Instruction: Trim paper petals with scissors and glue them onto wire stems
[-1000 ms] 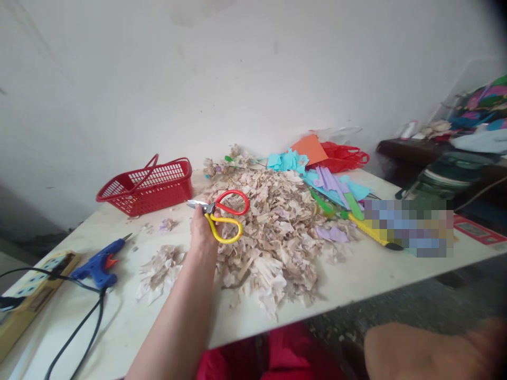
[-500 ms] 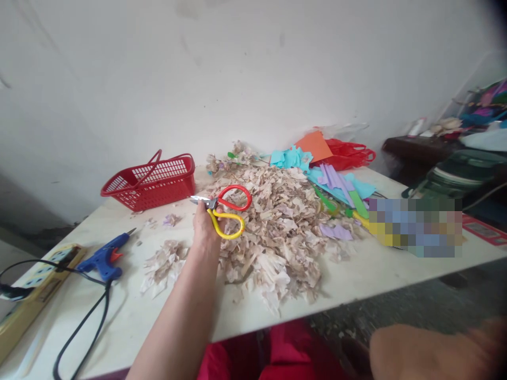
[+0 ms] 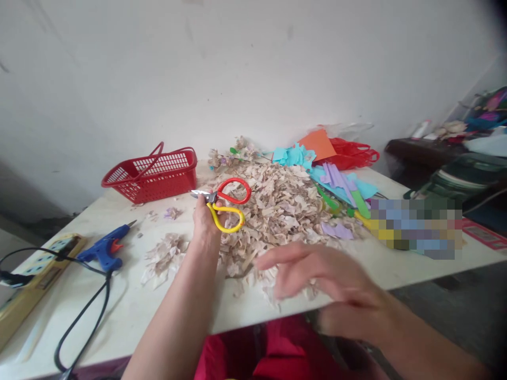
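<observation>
Gripped by the blade end, the scissors [image 3: 213,198] with one red and one yellow handle loop lie in my left hand [image 3: 206,219], the loops pointing right. My right hand [image 3: 317,274], slightly blurred, hovers above the near edge of a big heap of beige paper scraps [image 3: 281,203]; its fingers are apart and nothing shows between them. A smaller bunch of scraps [image 3: 166,256] lies left of my left forearm.
A red basket [image 3: 158,182] stands at the back left. On the left are a blue glue gun [image 3: 105,250] with its cable and a power strip [image 3: 43,274]. Coloured paper [image 3: 336,179] and a red bag [image 3: 350,154] lie at the back right.
My right hand has come in from the lower right corner to above the front of the scrap heap. The left hand still holds the scissors in nearly the same spot.
</observation>
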Demonstrator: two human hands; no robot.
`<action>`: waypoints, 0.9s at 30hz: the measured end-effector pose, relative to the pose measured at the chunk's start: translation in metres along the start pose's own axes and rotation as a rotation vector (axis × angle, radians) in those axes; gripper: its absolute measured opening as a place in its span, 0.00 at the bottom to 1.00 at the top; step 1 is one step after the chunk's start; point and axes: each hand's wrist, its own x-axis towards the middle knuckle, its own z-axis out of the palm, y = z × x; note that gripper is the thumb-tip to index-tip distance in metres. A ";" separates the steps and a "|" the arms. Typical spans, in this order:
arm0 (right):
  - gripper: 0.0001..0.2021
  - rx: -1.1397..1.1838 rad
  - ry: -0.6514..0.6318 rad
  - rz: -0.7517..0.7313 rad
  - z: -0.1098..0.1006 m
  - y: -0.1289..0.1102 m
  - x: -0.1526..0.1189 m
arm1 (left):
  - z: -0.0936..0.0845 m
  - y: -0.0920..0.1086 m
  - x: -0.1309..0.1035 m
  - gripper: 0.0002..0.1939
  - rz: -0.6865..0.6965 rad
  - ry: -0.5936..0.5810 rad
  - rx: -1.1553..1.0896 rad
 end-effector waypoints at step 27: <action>0.19 -1.011 -0.048 0.190 -0.038 0.193 0.043 | -0.003 -0.001 0.006 0.13 -0.125 0.045 -0.081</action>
